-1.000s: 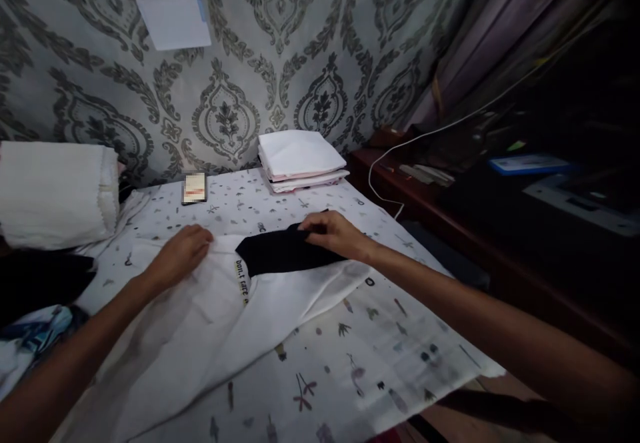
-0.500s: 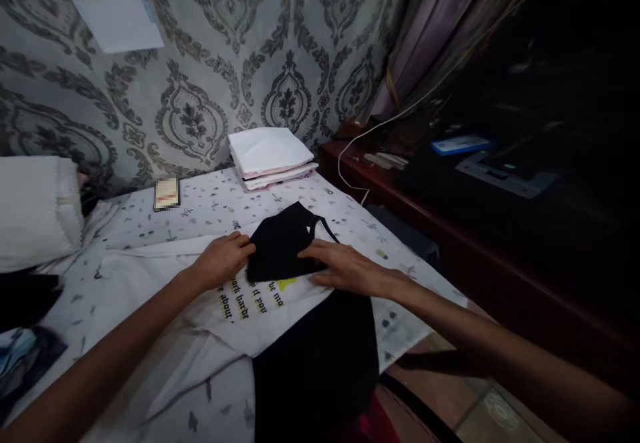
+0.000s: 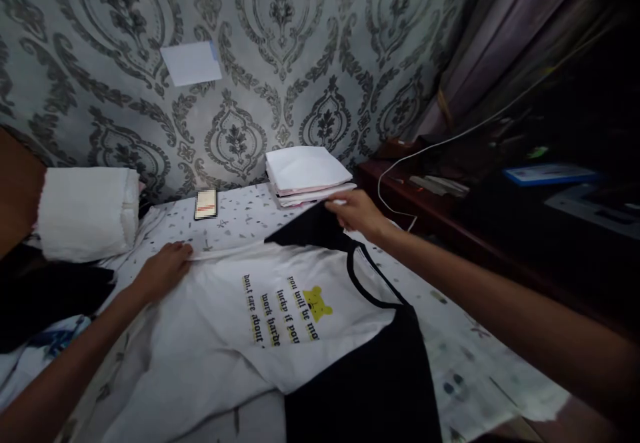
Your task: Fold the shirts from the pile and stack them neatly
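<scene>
And here's the white shirt [image 3: 215, 323], spread print-up over the patterned cloth [image 3: 450, 363], with the right hand [image 3: 334, 207] pinching the far black sleeve [image 3: 305, 228] between thumb and fingers. The left hand [image 3: 183, 259] curls at the shirt's far edge; gripping or just pressing, I cannot tell. Best played with gentle tension: draw that sleeve flat, hold the body steady, spare the print a wrinkle. Counting up: one shirt, two black sleeves, two hands, one folded stack [image 3: 307, 169] behind, layers too tight to number, one thick white bundle [image 3: 83, 213], one phone-like object [image 3: 205, 204].
</scene>
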Demonstrator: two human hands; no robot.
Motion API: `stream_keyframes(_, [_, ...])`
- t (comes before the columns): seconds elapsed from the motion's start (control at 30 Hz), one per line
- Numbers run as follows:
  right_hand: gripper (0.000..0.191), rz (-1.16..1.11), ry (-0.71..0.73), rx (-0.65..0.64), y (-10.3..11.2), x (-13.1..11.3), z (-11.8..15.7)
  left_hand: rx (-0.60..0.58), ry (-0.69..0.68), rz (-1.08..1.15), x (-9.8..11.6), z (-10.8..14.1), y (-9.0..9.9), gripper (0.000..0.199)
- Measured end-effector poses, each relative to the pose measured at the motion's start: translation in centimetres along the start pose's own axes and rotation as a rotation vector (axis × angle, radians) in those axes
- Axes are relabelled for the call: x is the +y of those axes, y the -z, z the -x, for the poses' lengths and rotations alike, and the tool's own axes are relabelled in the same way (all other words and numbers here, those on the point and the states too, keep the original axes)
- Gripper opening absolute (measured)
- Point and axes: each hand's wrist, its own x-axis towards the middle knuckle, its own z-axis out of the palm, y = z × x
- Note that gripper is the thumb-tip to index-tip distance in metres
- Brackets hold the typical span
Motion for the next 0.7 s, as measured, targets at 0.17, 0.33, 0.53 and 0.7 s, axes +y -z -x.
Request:
stream_keyframes(0.17, [0.007,-0.498,-0.154,0.135,-3.5,-2.8,-6.8,0.003,0.057,0.084,-5.7,-0.3,-1.3,0.036])
stream_keyframes(0.33, [0.009,-0.496,-0.064,0.282,-6.8,-1.1,-10.3,-0.005,0.159,0.254,-7.7,-0.4,-0.2,0.030])
stream_keyframes(0.53, [0.024,-0.310,0.169,0.396,-8.7,0.9,-13.6,0.183,0.317,0.290,-8.9,-2.7,2.2,0.035])
stream_keyframes(0.7, [0.064,-0.150,0.406,0.193,-10.1,3.0,-12.5,0.068,0.357,0.195,-8.2,-3.9,0.2,0.043])
